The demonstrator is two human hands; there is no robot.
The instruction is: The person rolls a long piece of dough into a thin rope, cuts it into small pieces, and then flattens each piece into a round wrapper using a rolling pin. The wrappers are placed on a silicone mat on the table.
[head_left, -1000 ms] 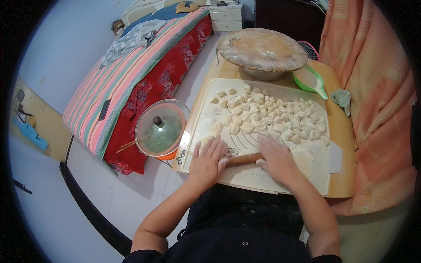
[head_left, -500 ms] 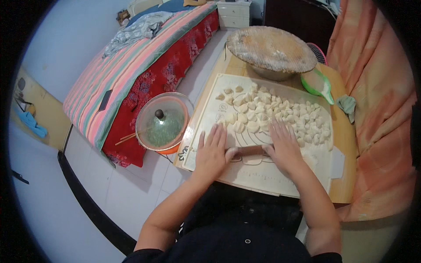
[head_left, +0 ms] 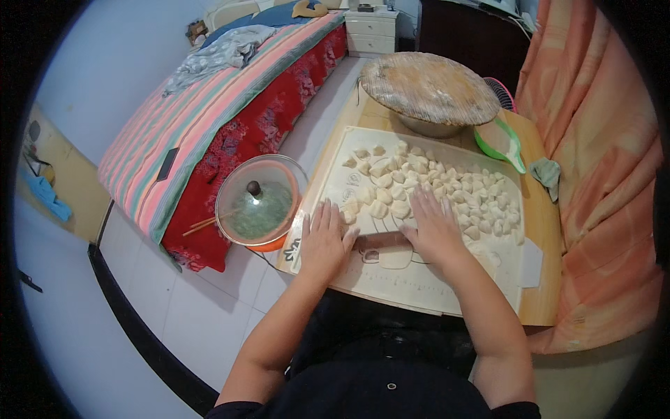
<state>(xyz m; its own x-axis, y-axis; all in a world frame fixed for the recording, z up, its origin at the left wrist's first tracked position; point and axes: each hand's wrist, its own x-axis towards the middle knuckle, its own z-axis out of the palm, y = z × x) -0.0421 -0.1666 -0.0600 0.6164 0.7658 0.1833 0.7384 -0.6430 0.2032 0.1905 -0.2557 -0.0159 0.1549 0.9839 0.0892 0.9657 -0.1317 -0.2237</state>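
A brown rolling pin [head_left: 382, 240] lies crosswise on the pale dough board [head_left: 426, 297]. My left hand [head_left: 324, 241] rests flat over its left end, palm down with the fingers stretched forward. Over the right end lies my right hand [head_left: 434, 230], also flat and open, its thumb along the pin. The pin's ends are hidden under my palms. Just on the near side of the pin, a thin flat piece of dough [head_left: 396, 258] shows. Beyond my fingers, many small cream-coloured dough pieces [head_left: 419, 171], folded or pinched in shape, cover the board's far and right parts.
A round woven tray [head_left: 430, 87] sits atop a bowl at the table's far end. Beside it are a green scoop [head_left: 499, 145] and a grey-green cloth [head_left: 546, 174]. Left of the table stands a glass-lidded pot [head_left: 259, 209] with green contents, near chopsticks [head_left: 200, 226]. An orange curtain [head_left: 607, 209] hangs right.
Both hands have shifted slightly left and a little away from me along with the rolling pin. More of the flat dough shows on its near side. The whole view has moved slightly.
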